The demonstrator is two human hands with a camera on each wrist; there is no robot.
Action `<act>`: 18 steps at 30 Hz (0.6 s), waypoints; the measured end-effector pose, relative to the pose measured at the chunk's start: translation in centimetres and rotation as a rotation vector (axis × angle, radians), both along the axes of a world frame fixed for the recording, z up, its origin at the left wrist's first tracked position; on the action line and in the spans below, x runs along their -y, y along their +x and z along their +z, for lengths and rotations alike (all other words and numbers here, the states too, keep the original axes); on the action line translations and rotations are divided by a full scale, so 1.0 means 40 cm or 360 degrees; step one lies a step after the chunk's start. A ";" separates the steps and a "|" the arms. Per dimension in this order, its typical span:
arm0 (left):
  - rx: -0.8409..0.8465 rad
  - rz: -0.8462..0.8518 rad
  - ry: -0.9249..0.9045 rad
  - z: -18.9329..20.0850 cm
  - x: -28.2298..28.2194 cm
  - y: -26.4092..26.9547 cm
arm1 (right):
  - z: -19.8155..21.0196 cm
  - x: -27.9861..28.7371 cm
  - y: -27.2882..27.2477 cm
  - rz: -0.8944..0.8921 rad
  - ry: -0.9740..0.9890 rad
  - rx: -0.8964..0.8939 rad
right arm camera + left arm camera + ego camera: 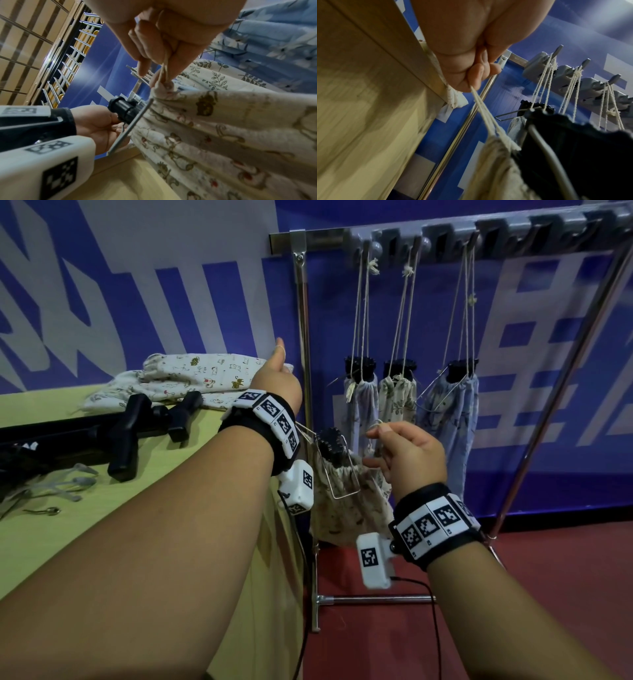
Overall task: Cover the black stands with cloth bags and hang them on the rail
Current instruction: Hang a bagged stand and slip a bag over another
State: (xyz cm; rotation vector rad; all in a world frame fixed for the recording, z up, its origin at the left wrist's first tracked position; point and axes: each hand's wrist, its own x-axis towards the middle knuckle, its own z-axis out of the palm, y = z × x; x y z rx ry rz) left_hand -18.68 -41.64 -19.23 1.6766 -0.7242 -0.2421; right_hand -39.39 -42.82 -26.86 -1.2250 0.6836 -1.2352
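Observation:
A cream printed cloth bag [346, 501] hangs between my hands, beside the table edge and below the rail. A black stand's ribbed top [330, 445] pokes out of its gathered mouth, with a wire loop alongside. My left hand [476, 81] grips the white drawstring [486, 116] on the bag's left, pulled taut. My right hand [163, 63] pinches the drawstring loop at the bag's [223, 135] right. Three bagged stands [397, 392] hang by their cords from grey hooks on the rail [479, 237].
On the yellow table [68, 542] lie bare black stands [130, 433], spare printed bags [191, 378] and clear clips. The rack's chrome post [305, 354] stands right behind my left hand. Further grey hooks [548, 231] run along the rail to the right. Red floor lies below.

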 end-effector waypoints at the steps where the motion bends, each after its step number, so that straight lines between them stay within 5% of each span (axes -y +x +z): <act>1: -0.0031 0.0021 -0.0021 0.007 -0.004 -0.001 | 0.001 -0.001 -0.002 -0.0006 -0.0003 0.0000; 13: -0.0026 0.0041 -0.0062 0.017 0.004 0.031 | -0.030 0.017 0.018 -0.0061 -0.0087 -0.0410; 18: -0.0344 -0.0032 -0.0298 0.011 -0.012 0.024 | -0.027 0.017 0.030 0.0040 0.0007 -0.0418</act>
